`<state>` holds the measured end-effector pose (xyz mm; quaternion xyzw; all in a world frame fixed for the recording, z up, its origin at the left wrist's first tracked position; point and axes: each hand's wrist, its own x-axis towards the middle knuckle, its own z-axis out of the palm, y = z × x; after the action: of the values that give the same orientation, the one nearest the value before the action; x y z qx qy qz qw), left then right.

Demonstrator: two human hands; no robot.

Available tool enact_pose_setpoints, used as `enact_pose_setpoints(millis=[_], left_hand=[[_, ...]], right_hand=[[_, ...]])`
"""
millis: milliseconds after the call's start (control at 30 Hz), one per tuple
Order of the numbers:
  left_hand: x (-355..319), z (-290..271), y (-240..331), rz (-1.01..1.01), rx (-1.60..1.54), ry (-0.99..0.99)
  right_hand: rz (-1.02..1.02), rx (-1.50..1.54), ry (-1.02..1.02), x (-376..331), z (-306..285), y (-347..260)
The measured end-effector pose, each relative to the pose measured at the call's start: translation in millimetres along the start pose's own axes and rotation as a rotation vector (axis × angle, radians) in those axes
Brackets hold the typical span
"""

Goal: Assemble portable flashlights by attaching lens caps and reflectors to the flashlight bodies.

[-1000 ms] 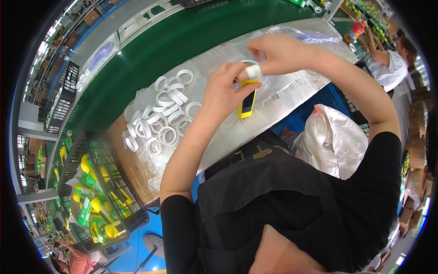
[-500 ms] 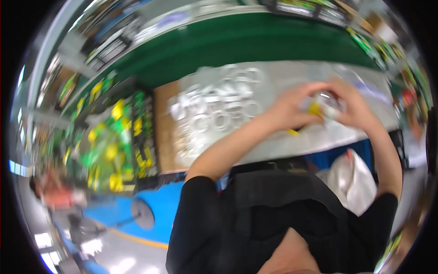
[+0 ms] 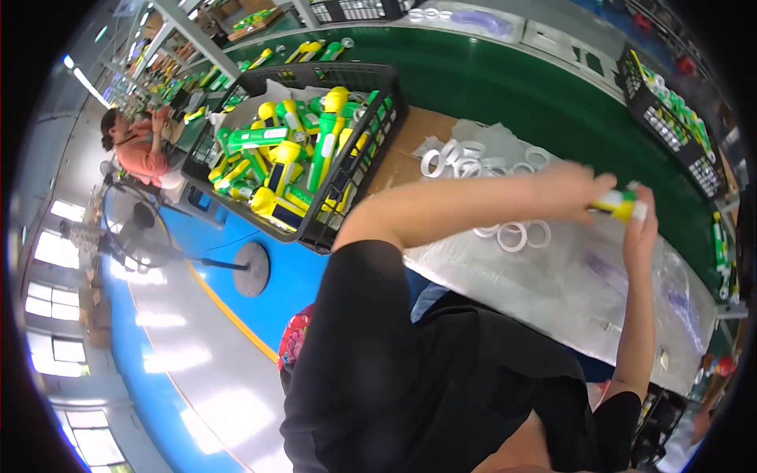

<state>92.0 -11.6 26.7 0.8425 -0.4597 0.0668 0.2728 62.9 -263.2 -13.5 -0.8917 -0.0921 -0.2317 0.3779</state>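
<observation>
A yellow, green and black flashlight (image 3: 620,204) is held over the far side of the worktable, between my two hands. My left hand (image 3: 574,191) reaches across to the right and closes on its dark end; its fingers are a little blurred. At the other end, which looks white and green, my right hand (image 3: 643,214) grips it with bent fingers. Under and beside my left forearm lie several loose white rings (image 3: 512,236), partly hidden by that arm.
A black crate (image 3: 319,225) full of yellow and green flashlights stands on the left. Behind the table runs a green conveyor belt (image 3: 465,75). Grey sheeting (image 3: 544,292) covers the table. Another crate (image 3: 670,130) stands far right. A person (image 3: 142,154) works at far left.
My view has swung to the left, bringing the crate closer to the middle. Both hands have moved away to the far side of the table, with the flashlight between them.
</observation>
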Motion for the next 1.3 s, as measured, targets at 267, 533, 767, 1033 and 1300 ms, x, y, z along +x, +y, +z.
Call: enact_pose_setpoints(millis=[267,533,767,1033,1300], left_hand=[[-225,-241,-87,-0.764,0.601,0.209],[-321,-170,-124,-1.202,0.224,-0.071],[-293,-166,-129,-1.308,0.263,0.119],[-283,-204,-107,-0.821,0.434,0.659],[-83,-112,34,-0.330,-0.222,0.212]], right_hand=[[0.624,0.106,0.286,127,-3,230],[0.147,-0.710,0.184,102,-16,224],[-0.219,-0.364,0.156,55,34,43],[-0.105,0.524,-0.236,-5,59,-50],[0.038,1.134,-0.199,-23,72,-144]])
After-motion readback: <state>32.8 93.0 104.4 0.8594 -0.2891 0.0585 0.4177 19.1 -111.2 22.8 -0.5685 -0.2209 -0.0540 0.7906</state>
